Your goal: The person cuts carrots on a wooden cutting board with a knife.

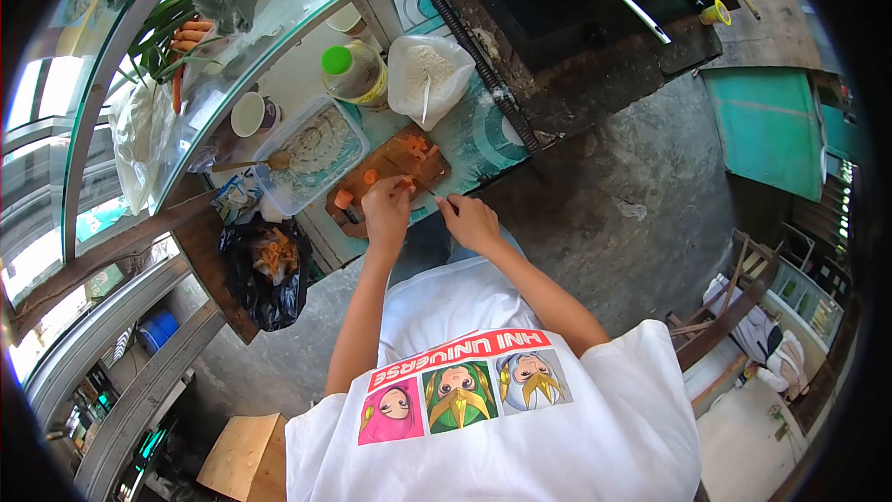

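My left hand is closed over the wooden cutting board, its fingers pinching a small orange carrot piece. To its right, my right hand grips a knife; most of the handle is hidden in the fingers, and the thin blade points toward the carrot. Two carrot chunks lie on the near left of the board. Chopped carrot is scattered at its far end.
Left of the board is a clear plastic tub with floury residue and a wooden spoon. Behind stand a green-capped bottle and a white flour container. A black bag holds orange peelings. A stove is beyond.
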{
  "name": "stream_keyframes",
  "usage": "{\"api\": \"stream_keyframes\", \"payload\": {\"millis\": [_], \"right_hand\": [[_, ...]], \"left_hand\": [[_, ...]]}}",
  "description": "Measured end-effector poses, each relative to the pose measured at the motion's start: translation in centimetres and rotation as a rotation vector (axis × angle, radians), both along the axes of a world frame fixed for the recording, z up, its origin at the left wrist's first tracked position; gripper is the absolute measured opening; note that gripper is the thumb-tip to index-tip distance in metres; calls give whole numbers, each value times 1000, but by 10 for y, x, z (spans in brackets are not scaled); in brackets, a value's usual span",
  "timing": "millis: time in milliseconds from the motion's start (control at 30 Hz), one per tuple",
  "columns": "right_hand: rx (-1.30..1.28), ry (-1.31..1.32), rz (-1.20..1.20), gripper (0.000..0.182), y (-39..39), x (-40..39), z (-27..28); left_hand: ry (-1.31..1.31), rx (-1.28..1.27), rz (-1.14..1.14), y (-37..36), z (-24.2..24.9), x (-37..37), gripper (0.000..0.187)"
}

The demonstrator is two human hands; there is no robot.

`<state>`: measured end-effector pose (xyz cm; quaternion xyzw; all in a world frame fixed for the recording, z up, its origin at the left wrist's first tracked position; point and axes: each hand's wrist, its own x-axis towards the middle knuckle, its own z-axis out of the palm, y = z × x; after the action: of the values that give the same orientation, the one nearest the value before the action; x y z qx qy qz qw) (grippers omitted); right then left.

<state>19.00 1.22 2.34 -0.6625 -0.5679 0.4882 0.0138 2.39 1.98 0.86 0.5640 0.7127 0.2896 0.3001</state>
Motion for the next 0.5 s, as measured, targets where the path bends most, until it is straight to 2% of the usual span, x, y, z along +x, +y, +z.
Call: {"api": "stream_keyframes", "payload": {"millis": [167,233,267,333,367,433,500], "right_hand": [[18,8,-25,47,-10,0,-31],[-62,244,-170,55,-7,3,-57],[-58,244,-172,55,-3,10,-57],[-708,577,-394,56,16,17,-19],[-705,578,-392,56,17,17,-15],[-517,531,-391,54,15,15,-10],[-496,544,-392,53,12,15,-9]], "left_hand": [[-65,-13,-2,1,3,-1,21],[-29,-18,-34,3,4,-3,23],[8,-25,-66,4,5,-4,24],[44,13,-120,6,3,-8,26],[82,49,-172,7,3,-10,29],[68,32,-168,9,6,-13,31],[52,10,-168,8,9,-15,33]]}}
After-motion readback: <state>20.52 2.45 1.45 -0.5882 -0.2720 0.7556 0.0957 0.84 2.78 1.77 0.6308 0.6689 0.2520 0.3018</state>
